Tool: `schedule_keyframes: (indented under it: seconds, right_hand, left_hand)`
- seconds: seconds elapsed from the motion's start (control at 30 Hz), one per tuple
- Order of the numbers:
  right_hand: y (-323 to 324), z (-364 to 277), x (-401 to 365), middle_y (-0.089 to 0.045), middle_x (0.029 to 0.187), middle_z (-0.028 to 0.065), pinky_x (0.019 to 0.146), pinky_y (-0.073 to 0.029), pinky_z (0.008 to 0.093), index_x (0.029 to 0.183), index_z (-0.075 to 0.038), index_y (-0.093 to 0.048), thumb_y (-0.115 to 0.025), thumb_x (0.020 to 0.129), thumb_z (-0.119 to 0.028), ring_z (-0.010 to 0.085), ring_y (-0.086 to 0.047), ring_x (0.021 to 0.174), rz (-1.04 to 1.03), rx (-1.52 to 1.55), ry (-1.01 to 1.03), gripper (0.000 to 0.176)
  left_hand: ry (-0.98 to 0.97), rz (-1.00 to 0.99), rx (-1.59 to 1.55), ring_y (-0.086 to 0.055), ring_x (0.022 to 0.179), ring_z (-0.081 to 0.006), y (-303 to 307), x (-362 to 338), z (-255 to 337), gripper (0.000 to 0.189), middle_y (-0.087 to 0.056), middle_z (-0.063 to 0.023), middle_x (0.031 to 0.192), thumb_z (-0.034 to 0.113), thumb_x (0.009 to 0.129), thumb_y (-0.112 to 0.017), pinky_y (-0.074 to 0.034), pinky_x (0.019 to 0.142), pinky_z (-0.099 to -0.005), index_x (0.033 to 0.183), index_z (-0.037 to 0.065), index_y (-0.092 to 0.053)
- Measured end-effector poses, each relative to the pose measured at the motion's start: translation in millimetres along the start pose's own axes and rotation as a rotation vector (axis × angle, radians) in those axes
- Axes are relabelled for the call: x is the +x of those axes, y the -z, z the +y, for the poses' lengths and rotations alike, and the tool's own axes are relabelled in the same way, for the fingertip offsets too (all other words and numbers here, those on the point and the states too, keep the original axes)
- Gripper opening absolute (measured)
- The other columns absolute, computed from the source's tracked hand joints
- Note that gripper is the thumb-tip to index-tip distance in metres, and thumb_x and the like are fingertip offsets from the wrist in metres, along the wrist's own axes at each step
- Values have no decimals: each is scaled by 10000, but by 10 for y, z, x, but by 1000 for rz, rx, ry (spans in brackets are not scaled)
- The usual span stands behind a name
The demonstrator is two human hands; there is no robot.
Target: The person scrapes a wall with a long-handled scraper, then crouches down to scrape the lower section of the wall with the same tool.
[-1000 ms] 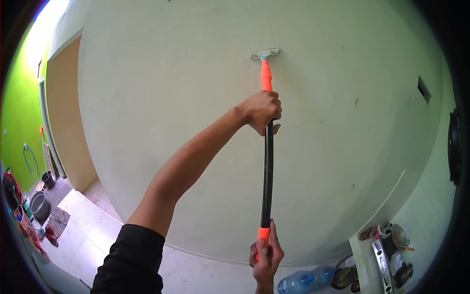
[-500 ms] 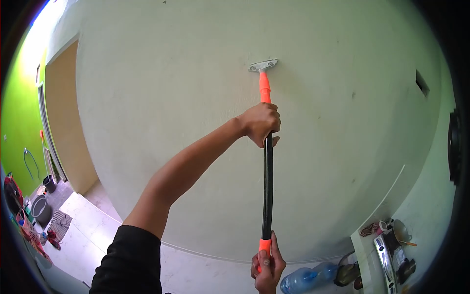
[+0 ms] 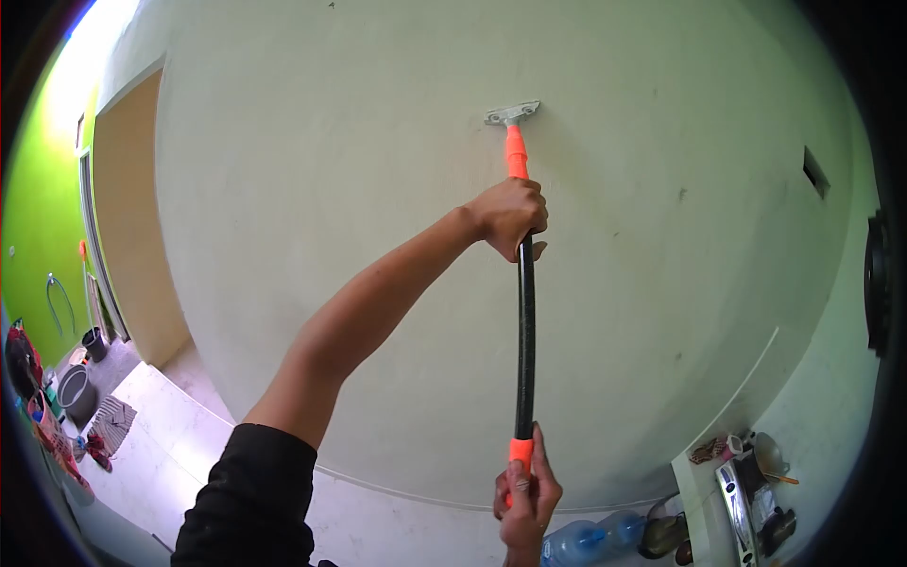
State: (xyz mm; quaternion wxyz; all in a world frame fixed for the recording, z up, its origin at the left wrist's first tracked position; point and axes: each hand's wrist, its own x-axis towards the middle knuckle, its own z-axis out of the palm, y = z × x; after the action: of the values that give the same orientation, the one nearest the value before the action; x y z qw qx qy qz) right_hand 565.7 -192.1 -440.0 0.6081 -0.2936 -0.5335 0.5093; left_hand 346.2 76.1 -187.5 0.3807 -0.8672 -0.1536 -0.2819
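A long-handled scraper (image 3: pixel 526 331) with a black shaft, orange end pieces and a grey metal head (image 3: pixel 513 113) stands almost upright in front of the pale wall (image 3: pixel 378 123). Its head is at the wall surface; whether the blade edge touches cannot be told. My left hand (image 3: pixel 511 217) is closed round the upper shaft, just below the orange collar. Lower down, my right hand (image 3: pixel 527 496) grips the orange end of the handle, thumb and forefinger stretched along it. A black sleeve (image 3: pixel 250 501) covers my left upper arm.
Blue plastic bottles (image 3: pixel 586 541) lie at the wall's foot, beside a low ledge with a metal stove (image 3: pixel 737 510) and a pan (image 3: pixel 770 454). Buckets (image 3: pixel 76 392) and a striped cloth (image 3: pixel 113 422) are at left, near a doorway (image 3: pixel 137 227). A small opening (image 3: pixel 814 172) pierces the wall.
The scraper has slid a short way up the wall, both hands rising with it and still holding the handle. The view has shifted slightly.
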Motion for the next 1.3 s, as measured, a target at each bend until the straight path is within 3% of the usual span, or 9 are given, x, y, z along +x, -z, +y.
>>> schedule_keyframes:
  seconds: [0.57, 0.73, 0.83, 0.87, 0.97, 1.0, 1.1, 1.17, 1.3]
  right_hand:
    - [-34, -6, 52, -484, 686, -34, 444, -321, 208, 1560, -2, -387, -526, 1044, -86, 33, -401, 530, -21, -37, 24, 541]
    - [-21, -87, 37, -474, 682, -45, 458, -314, 202, 1557, -4, -395, -528, 1047, -92, 32, -397, 529, -38, -15, 18, 535]
    - [-86, -58, 189, -466, 671, -43, 446, -316, 205, 1560, -23, -399, -545, 1057, -123, 32, -381, 518, -49, 0, 40, 533]
    - [-148, -141, 250, -466, 670, -42, 443, -317, 207, 1559, -24, -401, -551, 1059, -134, 33, -380, 516, -53, 11, 46, 534]
    - [-150, -417, 316, -464, 663, -41, 430, -326, 215, 1559, -29, -402, -575, 1059, -173, 39, -390, 510, -94, 3, 87, 547]
    - [-119, -501, 280, -464, 663, -41, 429, -326, 215, 1560, -31, -401, -572, 1059, -170, 39, -392, 509, -96, -8, 83, 547]
    - [-107, -603, 113, -484, 661, -24, 425, -327, 222, 1561, -38, -400, -558, 1055, -151, 42, -403, 505, -95, -10, 46, 542]
    - [-126, -584, -5, -495, 658, -12, 421, -327, 228, 1559, -41, -404, -553, 1055, -151, 45, -404, 501, -100, 53, 26, 537]
    - [-113, -643, -94, -519, 670, 9, 413, -334, 236, 1553, -40, -408, -554, 1054, -165, 52, -415, 497, -106, 54, 26, 535]
  left_hand:
    - [-16, 23, -3, -506, 575, -272, 4, 46, -74, 390, -482, -36, 536, 249, 645, -730, -443, 606, -397, 489, 102, -404]
    - [56, -120, -9, -577, 692, -309, 52, 3, 3, 287, -572, -76, 600, 285, 645, -718, -507, 687, -419, 528, 85, -549]
    - [-14, -65, 95, -536, 647, -300, 59, 90, -269, 346, -522, -69, 582, 243, 620, -714, -476, 648, -418, 502, 84, -431]
    - [85, -236, 143, -541, 689, -296, 319, 220, -220, 325, -522, -67, 602, 203, 617, -716, -488, 700, -413, 520, 71, -436]
    - [92, -168, 113, -531, 724, -275, 469, 306, -214, 290, -524, -40, 633, 144, 606, -712, -484, 764, -404, 553, 72, -436]
    - [199, -287, 119, -599, 964, -301, 612, 327, -31, 236, -664, -91, 965, 90, 626, -745, -491, 929, -427, 843, 83, -652]
    - [376, 272, 179, -514, 1292, -378, 430, -40, 572, 673, -544, -172, 1413, 78, 683, -777, -431, 1096, -480, 1330, 105, -595]
    - [530, 328, -85, -358, 1450, -444, 345, -502, 1200, 899, -299, -209, 1620, 68, 735, -756, -370, 1166, -512, 1550, 137, -382]
    - [781, 194, -315, -507, 1370, -360, -274, -2044, 3021, 699, -516, -157, 1504, 126, 807, -755, -470, 1097, -462, 1461, 131, -510]
